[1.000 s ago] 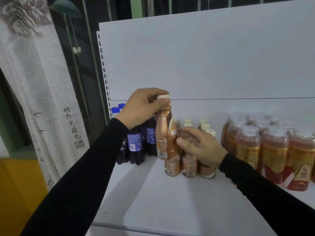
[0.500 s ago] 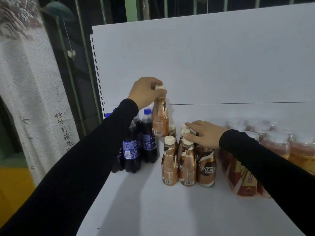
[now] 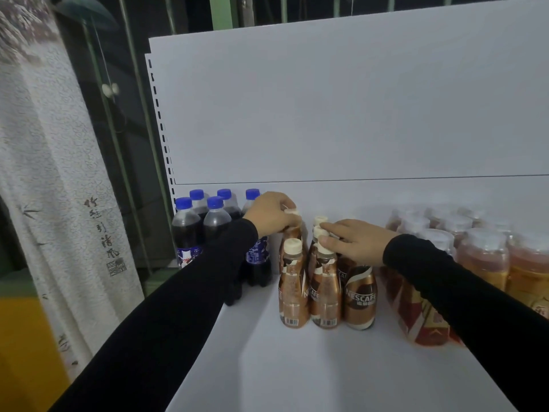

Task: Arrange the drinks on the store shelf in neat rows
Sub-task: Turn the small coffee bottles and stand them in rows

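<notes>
Several brown coffee bottles [image 3: 325, 288] with cream caps stand in rows on the white shelf [image 3: 312, 373]. My left hand [image 3: 271, 214] grips the cap of a coffee bottle [image 3: 292, 230] standing at the back of the left row. My right hand [image 3: 356, 240] rests flat with straight fingers on the caps of the middle and right rows. Dark cola bottles [image 3: 190, 230] with blue caps stand at the far left. Red-labelled tea bottles [image 3: 481, 260] with white caps stand at the right.
A white back panel [image 3: 341, 108] closes the shelf behind the bottles. A patterned white curtain [image 3: 56, 179] hangs to the left of the shelf's slotted upright. The front of the shelf board is bare.
My left hand has lowered the coffee bottle from the air down behind the left row. My right hand has settled flat on the caps. The view has tipped downward.
</notes>
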Available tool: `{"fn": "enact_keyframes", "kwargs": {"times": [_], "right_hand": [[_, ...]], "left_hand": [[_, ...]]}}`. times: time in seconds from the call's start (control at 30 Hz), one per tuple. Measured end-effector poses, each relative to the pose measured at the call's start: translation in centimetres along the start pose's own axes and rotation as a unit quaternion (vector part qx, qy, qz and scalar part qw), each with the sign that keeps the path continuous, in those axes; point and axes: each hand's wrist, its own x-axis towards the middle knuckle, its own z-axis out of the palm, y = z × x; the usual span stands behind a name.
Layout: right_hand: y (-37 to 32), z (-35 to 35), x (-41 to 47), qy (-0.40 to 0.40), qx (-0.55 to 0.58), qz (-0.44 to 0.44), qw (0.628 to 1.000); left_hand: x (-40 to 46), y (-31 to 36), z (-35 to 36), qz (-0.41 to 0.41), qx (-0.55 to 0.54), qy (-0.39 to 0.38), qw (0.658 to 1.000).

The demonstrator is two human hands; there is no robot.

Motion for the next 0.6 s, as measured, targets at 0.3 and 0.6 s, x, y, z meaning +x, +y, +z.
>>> {"fn": "enact_keyframes", "kwargs": {"times": [0.3,0.6], "right_hand": [[-0.3,-0.2,-0.1,0.003,-0.003,-0.012,1.000],[-0.1,0.4,-0.5,0.065,0.026,-0.014,0.997]], "left_hand": [[-0.5,-0.9,1.8,-0.075,-0.063,-0.052,0.994],[-0.2,0.0,1.6,-0.018,0.012,-0.063,0.998]]}}
